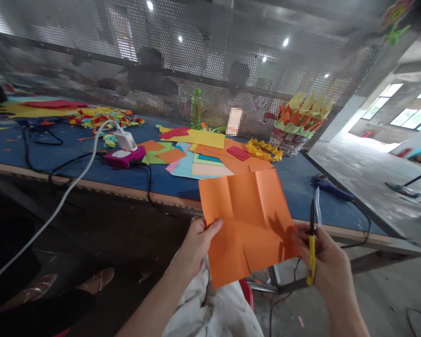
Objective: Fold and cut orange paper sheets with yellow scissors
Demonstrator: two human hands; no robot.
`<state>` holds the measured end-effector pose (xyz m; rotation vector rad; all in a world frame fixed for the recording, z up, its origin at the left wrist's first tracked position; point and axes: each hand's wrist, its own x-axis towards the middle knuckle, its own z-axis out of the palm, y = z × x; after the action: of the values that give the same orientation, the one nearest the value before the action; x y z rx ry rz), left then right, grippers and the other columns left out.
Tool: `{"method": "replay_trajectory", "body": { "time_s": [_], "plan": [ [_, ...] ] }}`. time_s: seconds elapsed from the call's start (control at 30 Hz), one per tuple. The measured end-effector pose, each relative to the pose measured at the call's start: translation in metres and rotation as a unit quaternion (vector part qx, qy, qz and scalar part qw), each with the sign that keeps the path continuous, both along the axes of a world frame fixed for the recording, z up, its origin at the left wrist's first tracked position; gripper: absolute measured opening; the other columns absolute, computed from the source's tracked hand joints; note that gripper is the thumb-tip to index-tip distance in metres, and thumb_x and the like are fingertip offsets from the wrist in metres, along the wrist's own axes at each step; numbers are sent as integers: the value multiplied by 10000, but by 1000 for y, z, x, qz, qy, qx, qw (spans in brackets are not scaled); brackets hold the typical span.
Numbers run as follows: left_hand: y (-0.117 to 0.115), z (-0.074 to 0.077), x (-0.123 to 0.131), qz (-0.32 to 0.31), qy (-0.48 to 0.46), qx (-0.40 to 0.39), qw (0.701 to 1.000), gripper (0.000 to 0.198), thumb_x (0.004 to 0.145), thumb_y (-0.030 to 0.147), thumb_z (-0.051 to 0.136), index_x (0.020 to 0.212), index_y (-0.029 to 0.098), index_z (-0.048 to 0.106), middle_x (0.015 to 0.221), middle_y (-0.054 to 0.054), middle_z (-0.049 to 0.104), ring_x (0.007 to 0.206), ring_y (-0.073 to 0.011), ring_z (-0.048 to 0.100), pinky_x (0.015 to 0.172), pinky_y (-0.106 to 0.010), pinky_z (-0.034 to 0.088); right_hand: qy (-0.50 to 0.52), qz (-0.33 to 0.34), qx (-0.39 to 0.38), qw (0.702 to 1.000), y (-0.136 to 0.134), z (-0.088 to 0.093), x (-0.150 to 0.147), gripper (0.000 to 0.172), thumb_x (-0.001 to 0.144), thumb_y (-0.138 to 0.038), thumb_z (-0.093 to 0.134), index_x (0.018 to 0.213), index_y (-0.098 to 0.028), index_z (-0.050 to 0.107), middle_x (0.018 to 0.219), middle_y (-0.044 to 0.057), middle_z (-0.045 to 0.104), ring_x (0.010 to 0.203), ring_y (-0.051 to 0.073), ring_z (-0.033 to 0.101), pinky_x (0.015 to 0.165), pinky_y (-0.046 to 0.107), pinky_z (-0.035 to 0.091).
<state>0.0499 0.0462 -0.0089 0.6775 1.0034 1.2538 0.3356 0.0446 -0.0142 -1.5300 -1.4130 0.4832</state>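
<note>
An orange sheet of paper (245,210) with fold creases is spread between my two hands, above my lap and in front of the table edge. My left hand (198,243) pinches its left side, thumb on top. At the sheet's right edge, my right hand (324,257) grips the paper and also holds scissors (312,252) with yellow handles, their dark blades pointing up. A short slit runs into the sheet's lower edge. Part of the right fingers lies hidden behind the paper and scissors.
Coloured paper sheets (208,140) lie on the blue table (171,185). A purple power socket (124,157) trails cables. A glue gun (333,187) rests at right. Behind stand a green bottle (197,110) and a folded-paper basket (294,124). Someone's foot (96,281) is at lower left.
</note>
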Motion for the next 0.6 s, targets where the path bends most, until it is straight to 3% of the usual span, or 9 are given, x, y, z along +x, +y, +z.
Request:
{"method": "replay_trajectory", "body": {
  "time_s": [0.17,0.3,0.43,0.6],
  "plan": [
    [-2,4,-4,-24,-11,-16,1000,429,663,459,868,912,131,750,934,-134,787,893,-318,743,778,-355,562,8,-17,-26,999,-4,14,-3,421,744,-560,748,974,-213,686,739,4,712,623,144,630,486,181,449],
    [-7,9,-8,-66,-16,-17,998,437,690,433,871,987,127,773,957,-133,794,862,-298,752,795,-353,564,106,12,-66,992,0,36,-7,447,719,-562,802,943,-223,614,689,-45,619,533,87,487,446,167,369],
    [-9,8,-13,-110,-43,-21,993,411,718,413,868,1014,139,788,948,-124,801,831,-274,759,790,-338,571,153,33,-46,987,6,46,-8,460,628,-463,893,913,-226,621,711,-56,543,606,94,491,529,180,435],
    [-9,5,-18,-147,-76,-27,986,369,744,407,857,995,142,802,943,-126,805,802,-242,760,757,-301,573,166,-29,12,986,3,42,-15,450,581,-389,920,880,-224,626,769,-28,555,664,116,512,572,208,467]
  ]
}}
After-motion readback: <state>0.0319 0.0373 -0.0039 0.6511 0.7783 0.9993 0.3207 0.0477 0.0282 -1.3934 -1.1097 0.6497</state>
